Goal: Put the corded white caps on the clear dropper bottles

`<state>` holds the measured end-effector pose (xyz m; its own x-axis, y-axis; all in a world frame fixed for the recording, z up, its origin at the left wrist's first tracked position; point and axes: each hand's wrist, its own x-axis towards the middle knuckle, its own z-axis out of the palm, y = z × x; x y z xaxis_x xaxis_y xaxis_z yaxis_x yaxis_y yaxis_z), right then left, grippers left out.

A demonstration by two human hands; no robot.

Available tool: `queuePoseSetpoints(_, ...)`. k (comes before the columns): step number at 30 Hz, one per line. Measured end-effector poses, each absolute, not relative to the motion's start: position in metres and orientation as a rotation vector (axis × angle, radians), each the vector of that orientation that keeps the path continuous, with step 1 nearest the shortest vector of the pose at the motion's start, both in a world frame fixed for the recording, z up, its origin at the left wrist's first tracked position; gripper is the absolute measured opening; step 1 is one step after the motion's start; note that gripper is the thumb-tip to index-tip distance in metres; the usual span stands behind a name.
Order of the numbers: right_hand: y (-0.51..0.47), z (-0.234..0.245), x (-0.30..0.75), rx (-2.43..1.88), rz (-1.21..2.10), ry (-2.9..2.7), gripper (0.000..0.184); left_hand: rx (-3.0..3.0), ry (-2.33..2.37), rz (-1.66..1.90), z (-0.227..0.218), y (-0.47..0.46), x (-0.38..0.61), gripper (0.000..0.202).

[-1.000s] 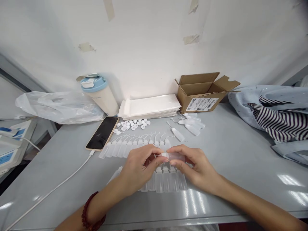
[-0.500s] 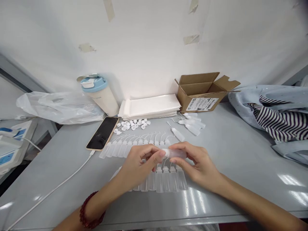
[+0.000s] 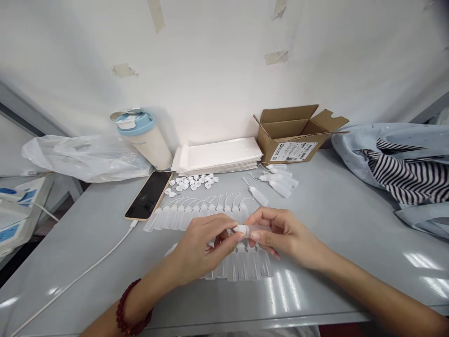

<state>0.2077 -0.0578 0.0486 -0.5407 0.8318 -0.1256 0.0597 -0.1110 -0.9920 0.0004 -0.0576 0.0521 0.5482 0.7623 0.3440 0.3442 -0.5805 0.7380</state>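
Observation:
My right hand (image 3: pixel 280 234) grips a small translucent squeeze bottle (image 3: pixel 257 229), held sideways above the grey table (image 3: pixel 333 220). My left hand (image 3: pixel 205 245) pinches the white cap end (image 3: pixel 241 229) of that same bottle. Under my hands lies a row of several like bottles (image 3: pixel 242 264). A second row of bottles with thin needle tips (image 3: pixel 182 216) lies just beyond my hands. Small white caps (image 3: pixel 192 181) are scattered farther back, near a phone.
A phone (image 3: pixel 149 194) with a white cable lies at the left. Behind it stand a blue-lidded cup (image 3: pixel 145 138), a plastic bag (image 3: pixel 84 157), a stack of white pouches (image 3: pixel 219 157) and an open cardboard box (image 3: pixel 294 133). More bottles (image 3: pixel 278 180) lie by the box. Striped cloth (image 3: pixel 403 171) is at right.
My hands stay in the same place with the bottle. The fingers of both hands have shifted slightly around the cap end.

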Motion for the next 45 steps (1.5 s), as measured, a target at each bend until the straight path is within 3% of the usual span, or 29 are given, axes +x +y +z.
queuePoseSetpoints(3, -0.058, 0.047, 0.207, -0.983, 1.708, -1.643, 0.019, 2.019, 0.969, 0.821, 0.053, -0.057, 0.002, 0.015)
queuePoseSetpoints(9, -0.062, 0.031, 0.204, -0.833, 0.463, -2.193, 0.02, 1.523, 1.116, 0.677, 0.056, -0.053, 0.003, 0.035)
queuePoseSetpoints(12, -0.06, 0.027, 0.206, -0.752, 0.239, -2.256, 0.021, 1.489, 1.071, 0.635, 0.056, -0.053, 0.002, 0.04)
queuePoseSetpoints(17, -0.06, 0.038, 0.206, -0.814, 0.594, -2.177, 0.023, 1.587, 1.025, 0.636, 0.056, -0.056, 0.001, 0.04)
queuePoseSetpoints(27, -0.053, 0.046, 0.208, -1.037, 1.709, -1.616, 0.037, 2.344, 0.844, 0.934, 0.045, -0.06, -0.001, 0.009)
queuePoseSetpoints(29, -0.053, 0.046, 0.208, -1.032, 1.666, -1.659, 0.036, 2.341, 0.866, 0.915, 0.045, -0.059, -0.002, 0.008)
queuePoseSetpoints(37, -0.061, 0.044, 0.206, -0.871, 0.77, -2.11, 0.019, 2.155, 1.039, 0.764, 0.048, -0.062, 0.001, 0.023)
queuePoseSetpoints(41, -0.06, 0.038, 0.207, -0.77, 0.668, -2.138, 0.02, 2.008, 1.051, 0.774, 0.05, -0.062, 0.002, 0.04)
queuePoseSetpoints(45, -0.059, 0.037, 0.206, -0.761, 0.628, -2.117, 0.02, 1.795, 1.035, 0.677, 0.057, -0.06, 0.001, 0.042)
